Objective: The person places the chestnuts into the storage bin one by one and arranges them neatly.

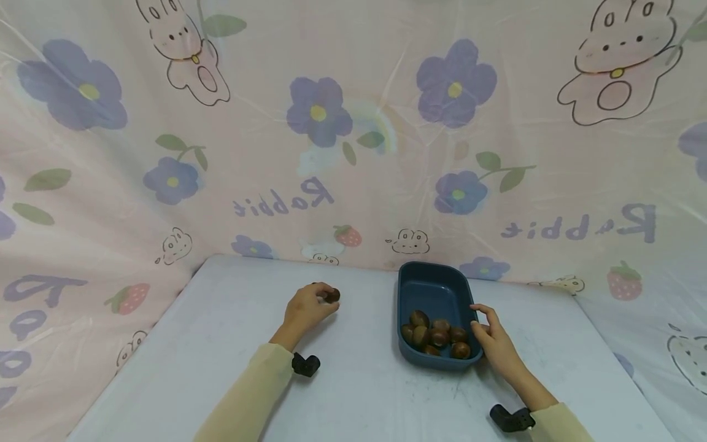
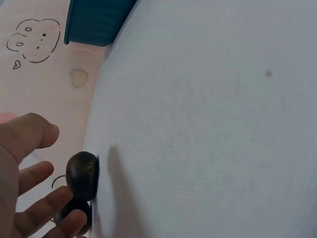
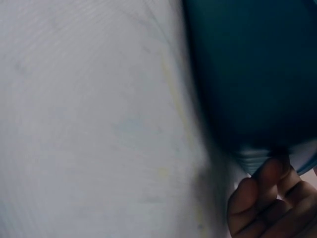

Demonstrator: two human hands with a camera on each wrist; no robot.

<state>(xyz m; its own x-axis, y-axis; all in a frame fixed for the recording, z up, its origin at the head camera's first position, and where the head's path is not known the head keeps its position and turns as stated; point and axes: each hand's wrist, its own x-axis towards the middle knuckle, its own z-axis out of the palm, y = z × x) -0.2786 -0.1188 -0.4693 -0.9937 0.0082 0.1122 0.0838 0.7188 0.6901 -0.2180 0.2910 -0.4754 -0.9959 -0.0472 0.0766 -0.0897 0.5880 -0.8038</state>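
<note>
My left hand (image 1: 307,307) reaches over the table with its thumb apart from the fingers. Two dark brown chestnuts lie by its fingertips; the nearer chestnut (image 2: 82,176) shows clearly in the left wrist view, and the fingers partly cover the other chestnut (image 2: 75,216). On the right stands a deep blue rectangular box (image 1: 433,288), with several chestnuts (image 1: 439,337) gathered in its near half. My right hand (image 1: 496,344) holds the box's right side, fingertips at the rim. Curled fingers (image 3: 270,173) show against the box wall in the right wrist view.
The white tabletop (image 1: 353,368) carries the box and the loose chestnuts. Behind it hangs a pale curtain (image 1: 381,184) printed with flowers and rabbits, close to the table's back edge. Small black devices (image 1: 305,365) sit at both wrists.
</note>
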